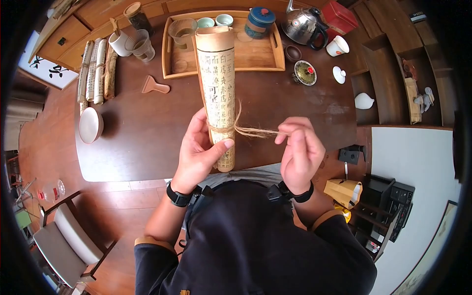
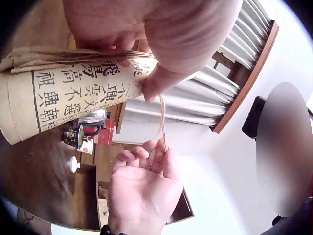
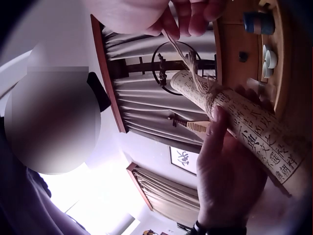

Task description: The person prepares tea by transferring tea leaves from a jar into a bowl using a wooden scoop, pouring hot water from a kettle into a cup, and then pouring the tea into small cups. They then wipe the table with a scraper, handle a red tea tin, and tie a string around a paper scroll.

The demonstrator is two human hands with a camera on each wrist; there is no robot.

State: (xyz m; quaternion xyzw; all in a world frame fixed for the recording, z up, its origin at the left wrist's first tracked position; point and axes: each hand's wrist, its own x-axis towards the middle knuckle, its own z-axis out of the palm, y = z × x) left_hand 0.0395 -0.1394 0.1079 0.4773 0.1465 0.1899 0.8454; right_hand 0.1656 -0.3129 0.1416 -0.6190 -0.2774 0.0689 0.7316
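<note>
In the head view a rolled paper scroll [image 1: 216, 83] with columns of black characters stands nearly upright over the table's front part. My left hand [image 1: 196, 152] grips its lower end, thumb across the front. Twine [image 1: 222, 129] wraps the roll just above that thumb, and its loose ends [image 1: 258, 132] stretch out to the right. Between thumb and fingertips my right hand [image 1: 301, 152] pinches those ends. The left wrist view shows the twine [image 2: 162, 117] running taut from the scroll [image 2: 68, 95] to the right fingertips. In the right wrist view the wrapped twine [image 3: 211, 95] sits beside the left thumb.
Several tied scrolls [image 1: 97, 71] lie at the table's left, near a bowl [image 1: 91, 125] and a clay-coloured scraper-like piece [image 1: 155, 85]. Behind the held scroll is a wooden tray [image 1: 167, 59] with cups and a blue jar [image 1: 259, 22]. A metal kettle [image 1: 300, 27] and lidded bowl [image 1: 305, 73] stand right.
</note>
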